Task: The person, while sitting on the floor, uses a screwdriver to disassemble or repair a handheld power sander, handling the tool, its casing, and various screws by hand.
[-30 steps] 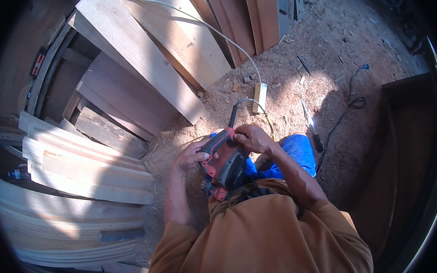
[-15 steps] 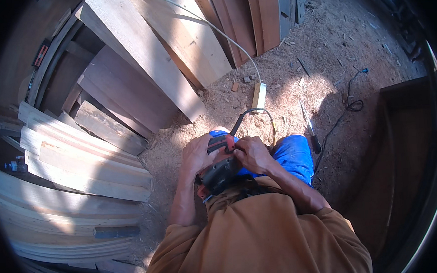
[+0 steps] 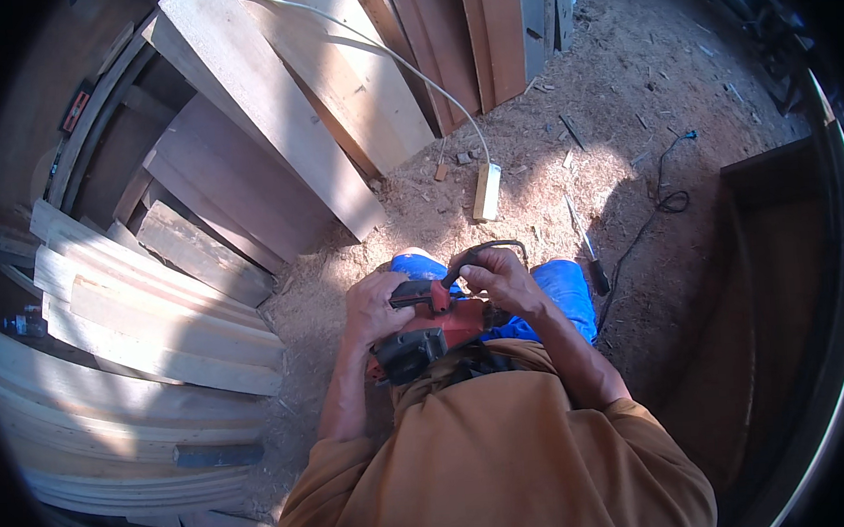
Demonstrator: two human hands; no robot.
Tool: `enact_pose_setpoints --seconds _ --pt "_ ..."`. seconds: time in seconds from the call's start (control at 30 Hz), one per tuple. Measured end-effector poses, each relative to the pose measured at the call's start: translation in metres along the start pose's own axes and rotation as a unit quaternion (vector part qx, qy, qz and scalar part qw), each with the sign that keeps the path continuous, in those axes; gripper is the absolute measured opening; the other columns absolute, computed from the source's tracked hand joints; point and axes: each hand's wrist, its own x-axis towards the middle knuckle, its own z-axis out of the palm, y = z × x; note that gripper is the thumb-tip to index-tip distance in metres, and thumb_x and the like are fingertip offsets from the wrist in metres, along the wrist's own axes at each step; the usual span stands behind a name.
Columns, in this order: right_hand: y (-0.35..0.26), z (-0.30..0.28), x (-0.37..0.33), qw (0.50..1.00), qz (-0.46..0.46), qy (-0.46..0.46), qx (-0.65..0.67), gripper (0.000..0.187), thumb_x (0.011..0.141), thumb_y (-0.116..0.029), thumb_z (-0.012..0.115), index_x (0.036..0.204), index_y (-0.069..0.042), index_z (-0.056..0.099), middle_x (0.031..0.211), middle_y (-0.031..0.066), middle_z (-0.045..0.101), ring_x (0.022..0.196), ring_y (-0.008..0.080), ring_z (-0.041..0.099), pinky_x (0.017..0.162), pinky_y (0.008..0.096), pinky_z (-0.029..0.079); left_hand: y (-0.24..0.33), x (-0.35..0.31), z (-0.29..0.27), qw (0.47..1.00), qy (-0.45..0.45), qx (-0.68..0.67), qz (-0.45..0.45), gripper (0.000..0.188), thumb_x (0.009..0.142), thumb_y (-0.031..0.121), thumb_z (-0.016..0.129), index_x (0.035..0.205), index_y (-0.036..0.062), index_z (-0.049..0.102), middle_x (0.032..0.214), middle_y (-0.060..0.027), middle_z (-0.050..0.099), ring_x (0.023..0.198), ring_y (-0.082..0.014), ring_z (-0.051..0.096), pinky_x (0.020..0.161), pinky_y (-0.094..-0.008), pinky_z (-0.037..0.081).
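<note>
A red and black electric planer (image 3: 458,321) rests across my lap, against the front of my brown shirt. My left hand (image 3: 375,306) is closed around its black handle, on the left side. My right hand (image 3: 506,280) pinches the planer's black power cord (image 3: 483,249) just above the tool, where the cord bends over in a loop. Part of the planer's body is hidden by my hands and forearms. Blue shorts (image 3: 562,290) show on both sides of it.
A yellowish power strip (image 3: 487,191) on a white cable lies ahead on the shavings-covered ground. Beside my right knee are a long thin tool with a dark handle (image 3: 598,275) and a loose black cable (image 3: 672,203). Boards (image 3: 271,109) lean ahead-left; stacked planks (image 3: 158,325) lie left.
My right hand has gone from the planer's handle to its cord, lifting it into a loop. The planer has turned, showing more of its red body. My left hand keeps its grip.
</note>
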Motion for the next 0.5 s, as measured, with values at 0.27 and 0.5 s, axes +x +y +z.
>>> enact_pose_setpoints --seconds 0.27,0.5 --pt "0.006 0.004 -0.001 0.998 -0.040 0.038 -0.033 0.023 0.101 -0.016 0.060 0.113 0.001 0.069 0.105 0.0084 0.072 0.100 0.0166 0.065 0.093 0.0343 0.051 0.003 0.004 0.000 1.000 -0.003 0.015 0.002 0.037 0.063 0.024 0.076 0.098 0.0130 0.074 0.089 -0.0064 0.073 0.083 -0.0281 0.070 0.074 -0.0410 0.058" --pt "0.025 0.020 0.001 0.998 -0.024 0.043 -0.036 0.021 0.097 -0.013 0.067 0.113 0.001 0.071 0.101 0.0050 0.072 0.094 0.0136 0.065 0.086 0.0331 0.054 0.005 0.007 0.000 1.000 0.005 0.004 -0.001 0.039 0.062 0.024 0.076 0.099 0.0129 0.074 0.090 -0.0079 0.074 0.084 -0.0289 0.071 0.076 -0.0415 0.058"
